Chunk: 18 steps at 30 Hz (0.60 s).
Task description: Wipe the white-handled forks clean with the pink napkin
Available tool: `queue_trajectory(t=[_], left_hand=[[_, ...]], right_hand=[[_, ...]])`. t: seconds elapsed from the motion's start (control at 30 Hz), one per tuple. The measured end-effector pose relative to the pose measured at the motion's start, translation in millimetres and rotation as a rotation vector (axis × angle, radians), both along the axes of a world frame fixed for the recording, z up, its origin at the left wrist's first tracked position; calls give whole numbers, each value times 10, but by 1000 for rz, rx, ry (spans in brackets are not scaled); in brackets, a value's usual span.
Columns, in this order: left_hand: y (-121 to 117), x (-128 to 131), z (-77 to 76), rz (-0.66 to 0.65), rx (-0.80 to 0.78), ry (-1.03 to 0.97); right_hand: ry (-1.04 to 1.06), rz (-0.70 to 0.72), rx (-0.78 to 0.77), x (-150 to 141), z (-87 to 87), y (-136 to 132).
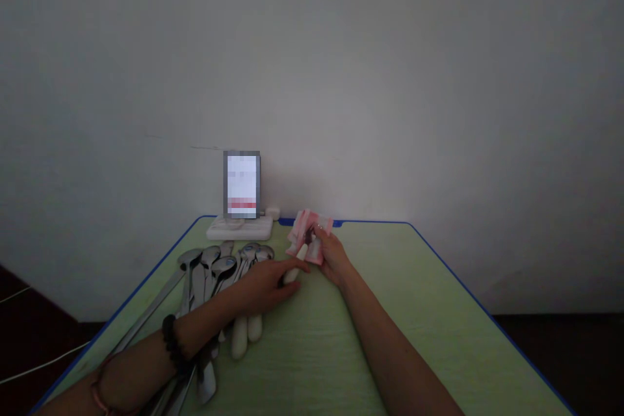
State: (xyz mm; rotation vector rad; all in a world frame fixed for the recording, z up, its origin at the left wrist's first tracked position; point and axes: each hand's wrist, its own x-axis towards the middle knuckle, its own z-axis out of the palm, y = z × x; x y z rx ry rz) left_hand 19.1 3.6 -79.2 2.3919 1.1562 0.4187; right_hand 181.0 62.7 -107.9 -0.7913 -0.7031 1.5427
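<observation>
My left hand (pixel 273 286) is closed round the pale handle of a white-handled spoon (pixel 295 268), which points up and to the right. Its metal end is mostly covered by a pink and white cloth (pixel 298 234). Holding that cloth round the metal end is my right hand (pixel 334 257), thumb on top. Beneath and beside my left forearm lies a pile of metal spoons (pixel 210 255). Two white handles (pixel 238 339) stick out of the pile towards me. Part of the pile is hidden by my left arm.
At the back of the green table (pixel 429 331) with a blue edge stands a lit phone or small screen (pixel 242 185), its display blurred. A white power strip (pixel 263 229) lies below it, with a white plug (pixel 273 213). A pale wall (pixel 390 110) rises behind.
</observation>
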Motion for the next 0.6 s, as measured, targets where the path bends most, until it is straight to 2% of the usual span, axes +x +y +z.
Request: queue_trajectory(t=[0.3, 0.4, 0.53, 0.6], left_hand=[[-10, 3, 44, 21, 21, -90], [-7, 1, 29, 71, 30, -113], [4, 1, -12, 54, 29, -114], [4, -3, -20, 38, 19, -111]], right_hand=[[-10, 120, 28, 7, 110, -67], [44, 81, 13, -80, 137, -104], [72, 41, 2, -286, 101, -202], [62, -47, -22, -372, 65, -268]])
